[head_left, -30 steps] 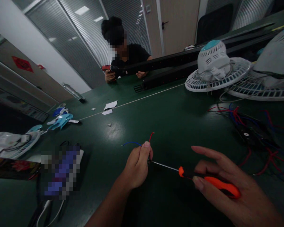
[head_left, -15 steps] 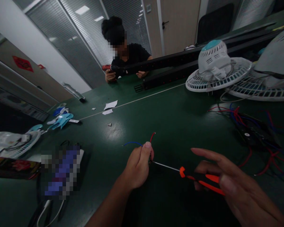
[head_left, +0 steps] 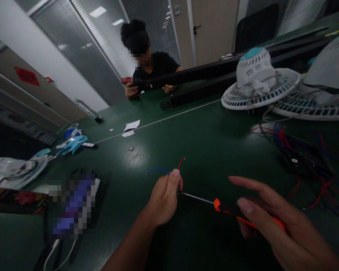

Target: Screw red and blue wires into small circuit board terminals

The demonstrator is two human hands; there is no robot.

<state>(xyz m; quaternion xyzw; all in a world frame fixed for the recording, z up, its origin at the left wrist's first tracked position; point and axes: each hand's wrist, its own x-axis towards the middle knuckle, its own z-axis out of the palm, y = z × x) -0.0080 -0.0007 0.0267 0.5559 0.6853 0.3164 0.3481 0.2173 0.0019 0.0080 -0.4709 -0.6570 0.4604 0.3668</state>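
Note:
My left hand [head_left: 165, 197] is closed around a small part, mostly hidden by the fingers. From its top poke a red wire [head_left: 181, 163] and a blue wire [head_left: 158, 170]. An orange and black screwdriver [head_left: 217, 204] lies level, its metal shaft running to the part in the left hand. I cannot make out where its tip sits. My right hand [head_left: 279, 222] holds the screwdriver's handle between thumb and fingers, with the index finger stretched out above it.
Black circuit boxes [head_left: 305, 156] with red and blue wires lie right. White fans [head_left: 257, 82] stand behind them. Across the green table [head_left: 197, 139] a person [head_left: 158, 66] holds a red drill [head_left: 127, 80] at long black bars [head_left: 197, 75]. Paper scraps [head_left: 132, 125] lie mid-left.
My right thumb has moved forward and left along the screwdriver's handle, and the handle has turned. My left hand has hardly moved.

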